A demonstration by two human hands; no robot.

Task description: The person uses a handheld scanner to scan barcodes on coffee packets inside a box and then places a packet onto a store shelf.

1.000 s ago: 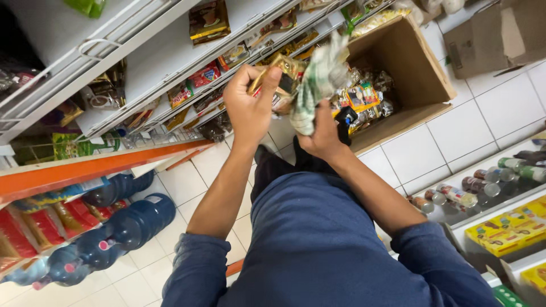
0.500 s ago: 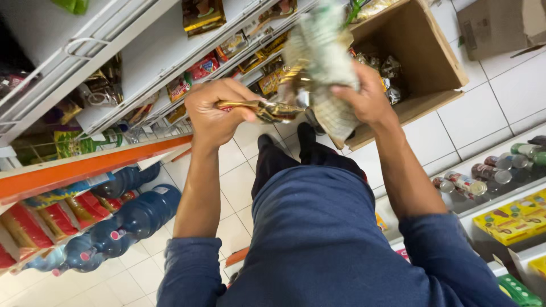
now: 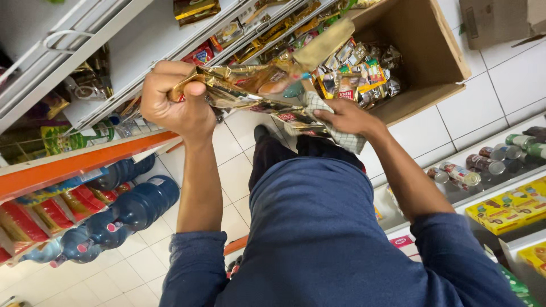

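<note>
- The left hand [image 3: 173, 105] is curled into a fist, clamped on one end of a strip of gold sachets [image 3: 250, 88]; the thumb presses on top of the crumpled foil.
- The strip runs from that fist across to the right, stretched between the two hands, and its far end rises toward the cardboard box [image 3: 421, 51].
- The right hand [image 3: 347, 116] is closed on the other part of the strip together with a checked cloth [image 3: 335, 133]; the fingers pinch down on the foil, and the cloth hangs below the hand toward the wrist.
- The hands are held apart at about the same height, in front of the person's chest, above the white tiled floor [image 3: 239, 170].
- The box stands open just beyond the right hand, full of small colourful packets [image 3: 364, 74].
- Beyond the left hand, a white shelf [image 3: 142, 45] carries rows of more sachets and packets.
- Below the left forearm, large blue water bottles [image 3: 125, 210] lie under an orange shelf edge [image 3: 79, 162].
- On the right, a lower shelf holds cans [image 3: 483, 162] and yellow boxes [image 3: 506, 207].
- The person wears a dark blue long-sleeved shirt [image 3: 324, 239].
</note>
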